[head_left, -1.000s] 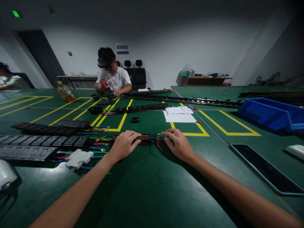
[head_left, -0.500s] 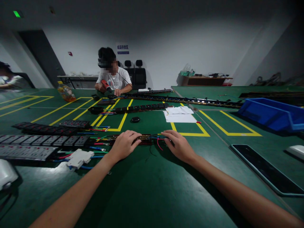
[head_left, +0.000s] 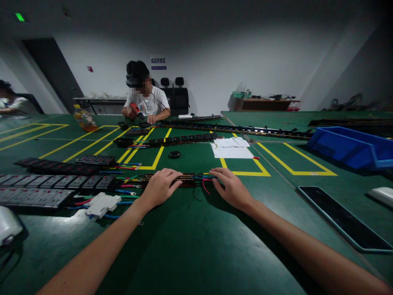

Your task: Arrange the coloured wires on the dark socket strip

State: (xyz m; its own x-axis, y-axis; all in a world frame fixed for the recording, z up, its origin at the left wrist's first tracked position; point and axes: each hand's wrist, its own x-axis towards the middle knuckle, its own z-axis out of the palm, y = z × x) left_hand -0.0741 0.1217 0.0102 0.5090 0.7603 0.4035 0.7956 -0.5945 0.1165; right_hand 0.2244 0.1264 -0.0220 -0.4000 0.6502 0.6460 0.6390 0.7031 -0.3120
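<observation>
A dark power strip (head_left: 188, 179), seen with brass-coloured bars along its length, lies crosswise on the green table. My left hand (head_left: 161, 185) is closed over it, fingers along the far side and thumb on the near side. Blue, yellow and pink wires (head_left: 205, 179) come out of its right end. Over their ends, my right hand (head_left: 231, 188) has its fingers bent together and thumb below; the fingertips partly hide the wires. One pink wire hangs loose in a curve between my hands.
Power strips (head_left: 52, 185) with lugged wires and a white breaker (head_left: 103, 204) lie left. Ahead are a small black round object (head_left: 174, 154) and paper (head_left: 233, 148). A phone (head_left: 340, 217) and blue bin (head_left: 350, 147) are right. Across the table, a person (head_left: 147, 98) holds a red power drill (head_left: 135, 109).
Both hands stay in nearly the same place on the strip and wires. The whole view has shifted very slightly.
</observation>
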